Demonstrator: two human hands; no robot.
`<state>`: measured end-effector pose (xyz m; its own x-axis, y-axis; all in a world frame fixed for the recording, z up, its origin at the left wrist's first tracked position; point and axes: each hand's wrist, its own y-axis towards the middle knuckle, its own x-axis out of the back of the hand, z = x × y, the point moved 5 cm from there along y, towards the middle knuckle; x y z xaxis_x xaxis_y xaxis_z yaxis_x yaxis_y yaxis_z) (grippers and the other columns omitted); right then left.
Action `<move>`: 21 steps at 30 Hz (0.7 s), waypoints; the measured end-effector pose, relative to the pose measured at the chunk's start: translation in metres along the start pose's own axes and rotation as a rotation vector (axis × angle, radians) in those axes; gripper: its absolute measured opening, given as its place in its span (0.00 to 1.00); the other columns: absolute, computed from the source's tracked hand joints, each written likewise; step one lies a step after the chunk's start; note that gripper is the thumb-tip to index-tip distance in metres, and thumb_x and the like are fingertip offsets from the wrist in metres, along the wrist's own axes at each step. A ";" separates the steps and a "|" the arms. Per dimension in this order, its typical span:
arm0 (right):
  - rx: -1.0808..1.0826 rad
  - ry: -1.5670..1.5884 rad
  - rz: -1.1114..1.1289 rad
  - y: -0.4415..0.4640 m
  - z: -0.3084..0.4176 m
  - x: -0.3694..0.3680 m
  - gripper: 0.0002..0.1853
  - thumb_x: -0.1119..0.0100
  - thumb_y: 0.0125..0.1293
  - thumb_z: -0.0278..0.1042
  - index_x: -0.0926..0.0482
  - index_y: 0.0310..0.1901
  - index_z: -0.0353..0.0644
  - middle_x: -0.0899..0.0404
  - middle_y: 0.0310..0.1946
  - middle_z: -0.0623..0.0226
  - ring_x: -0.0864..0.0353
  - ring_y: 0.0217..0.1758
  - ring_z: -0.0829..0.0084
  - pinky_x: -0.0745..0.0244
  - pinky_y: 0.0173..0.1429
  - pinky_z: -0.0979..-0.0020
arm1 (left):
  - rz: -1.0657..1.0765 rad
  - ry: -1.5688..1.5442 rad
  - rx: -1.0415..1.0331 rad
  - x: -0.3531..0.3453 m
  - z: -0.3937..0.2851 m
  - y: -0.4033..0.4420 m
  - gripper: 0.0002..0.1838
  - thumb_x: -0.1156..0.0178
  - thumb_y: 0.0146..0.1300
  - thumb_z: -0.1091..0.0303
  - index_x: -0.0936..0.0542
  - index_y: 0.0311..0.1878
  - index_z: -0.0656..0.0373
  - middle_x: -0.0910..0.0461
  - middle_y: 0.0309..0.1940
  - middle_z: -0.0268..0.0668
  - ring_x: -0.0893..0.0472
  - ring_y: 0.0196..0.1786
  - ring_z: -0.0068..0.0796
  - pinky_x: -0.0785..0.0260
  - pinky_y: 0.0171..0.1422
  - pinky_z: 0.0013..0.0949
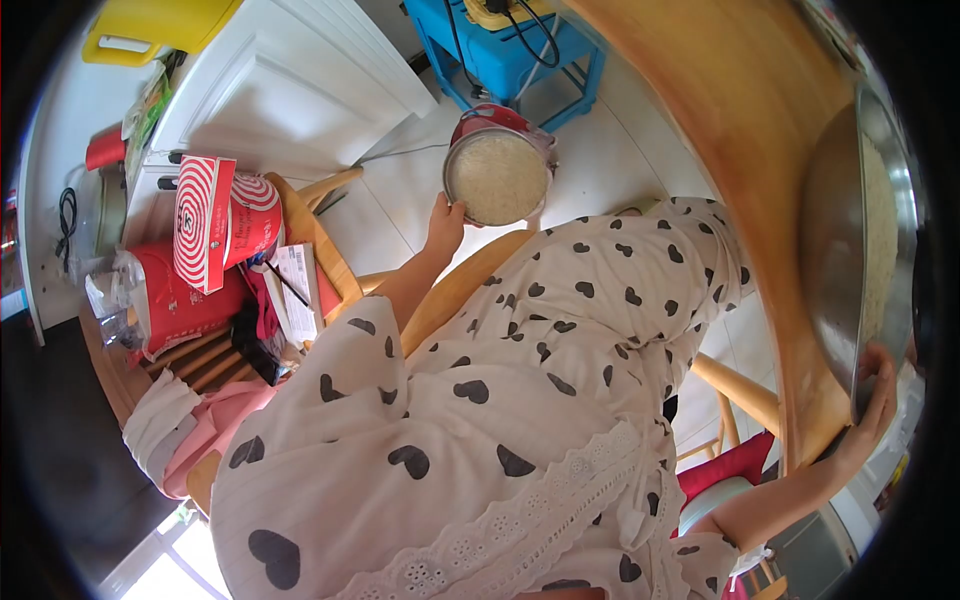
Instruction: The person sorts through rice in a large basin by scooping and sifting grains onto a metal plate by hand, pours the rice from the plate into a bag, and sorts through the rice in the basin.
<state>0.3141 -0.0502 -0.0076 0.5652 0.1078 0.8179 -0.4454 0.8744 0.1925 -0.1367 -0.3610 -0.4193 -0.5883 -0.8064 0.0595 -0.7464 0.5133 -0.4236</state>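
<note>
My left hand (444, 226) grips the near edge of a round metal-rimmed pan (448, 180). A pale, fine-grained layer (500, 176) fills the pan; whether it is flour or grain I cannot tell. Right behind the pan is a red bag or container (487, 114), mostly hidden by it. At the far right, my right hand (876, 388) has its fingers curled over the rim of a large metal bowl (832, 240) on the wooden table. Some pale material (880, 240) shows inside that bowl.
The curved wooden table (740, 90) runs along the right. A blue stool (480, 50) with cords stands at the top. On the left, a chair (320, 240) is beside a red-and-white bucket (248, 215) and a red bag (185, 300). A white cabinet (290, 90) is behind.
</note>
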 end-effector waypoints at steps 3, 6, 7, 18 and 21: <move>0.007 -0.004 0.018 0.001 0.003 0.000 0.23 0.61 0.76 0.45 0.22 0.46 0.31 0.26 0.35 0.65 0.35 0.41 0.74 0.40 0.52 0.73 | -0.038 0.013 0.028 0.002 0.008 0.005 0.15 0.55 0.68 0.72 0.36 0.53 0.70 0.21 0.39 0.50 0.16 0.35 0.38 0.24 0.43 0.35; -0.007 -0.001 -0.004 -0.001 0.004 -0.001 0.23 0.61 0.76 0.45 0.22 0.46 0.31 0.26 0.35 0.65 0.35 0.41 0.73 0.40 0.52 0.73 | -0.062 0.036 0.054 0.009 0.019 0.013 0.14 0.55 0.67 0.73 0.38 0.53 0.71 0.22 0.40 0.53 0.15 0.35 0.40 0.22 0.42 0.35; -0.002 -0.006 -0.006 -0.001 0.004 -0.001 0.23 0.61 0.76 0.45 0.22 0.46 0.31 0.26 0.35 0.65 0.35 0.41 0.73 0.40 0.52 0.73 | -0.067 0.045 0.062 0.010 0.021 0.014 0.14 0.55 0.67 0.74 0.39 0.53 0.71 0.22 0.41 0.54 0.15 0.35 0.41 0.22 0.42 0.35; -0.008 -0.027 -0.030 -0.002 0.004 0.000 0.23 0.60 0.75 0.45 0.22 0.46 0.31 0.26 0.36 0.65 0.34 0.41 0.73 0.40 0.54 0.72 | -0.084 0.088 0.094 0.008 0.044 0.027 0.17 0.55 0.65 0.76 0.42 0.54 0.74 0.25 0.45 0.59 0.14 0.35 0.46 0.19 0.40 0.36; -0.017 -0.025 -0.043 -0.003 0.005 0.000 0.23 0.59 0.75 0.47 0.21 0.46 0.33 0.26 0.36 0.67 0.34 0.42 0.75 0.41 0.54 0.74 | -0.093 0.127 0.114 0.011 0.049 0.030 0.17 0.55 0.65 0.76 0.42 0.54 0.75 0.25 0.46 0.59 0.14 0.35 0.47 0.19 0.39 0.36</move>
<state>0.3121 -0.0551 -0.0060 0.5661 0.0578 0.8223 -0.4089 0.8859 0.2191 -0.1502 -0.3685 -0.4753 -0.5582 -0.8017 0.2139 -0.7638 0.3958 -0.5098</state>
